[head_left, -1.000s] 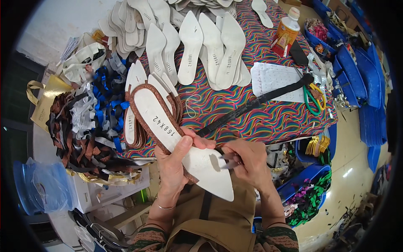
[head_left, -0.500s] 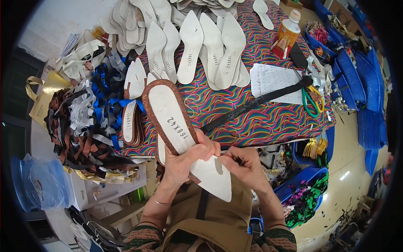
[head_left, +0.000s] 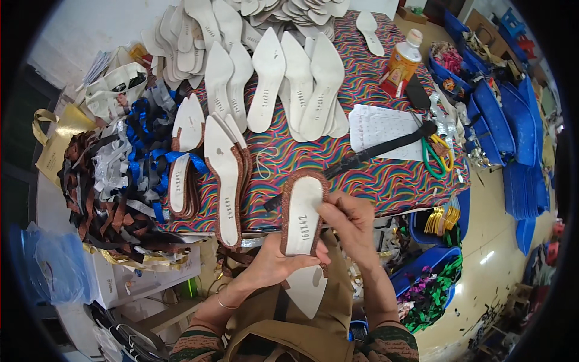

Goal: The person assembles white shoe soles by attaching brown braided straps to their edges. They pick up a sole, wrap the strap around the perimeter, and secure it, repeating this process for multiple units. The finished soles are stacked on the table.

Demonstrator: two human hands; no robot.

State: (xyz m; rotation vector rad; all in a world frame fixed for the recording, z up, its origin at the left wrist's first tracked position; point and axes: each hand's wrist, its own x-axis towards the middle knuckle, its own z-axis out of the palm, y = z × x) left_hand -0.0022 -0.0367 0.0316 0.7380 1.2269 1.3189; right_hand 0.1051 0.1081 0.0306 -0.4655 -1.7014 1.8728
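A white insole (head_left: 304, 211) with glittery brown edging wrapped around its heel is held over my lap, heel end up and pointed toe down. My left hand (head_left: 282, 263) grips it around the narrow waist, thumb across the face. My right hand (head_left: 353, 226) is closed at the right edge of the heel, its thumb pressed on the white surface; its other fingers are partly hidden. To the left, a pile of brown-edged insoles (head_left: 228, 196) rests on the patterned tablecloth (head_left: 374, 187), overhanging the front edge. A smaller edged stack (head_left: 180, 186) lies beside it.
Plain white insoles (head_left: 265, 84) cover the table's far side. A dark strap (head_left: 380, 151), a paper sheet (head_left: 383, 130), scissors (head_left: 435, 158) and a bottle (head_left: 401, 63) lie or stand right. Shiny strips (head_left: 114, 163) heap up left; blue bins (head_left: 431, 277) stand below right.
The insole has swung from a leftward slant to nearly upright, moving right and down, away from the edged pile. My right hand has shifted from the toe part up to the heel's edge.
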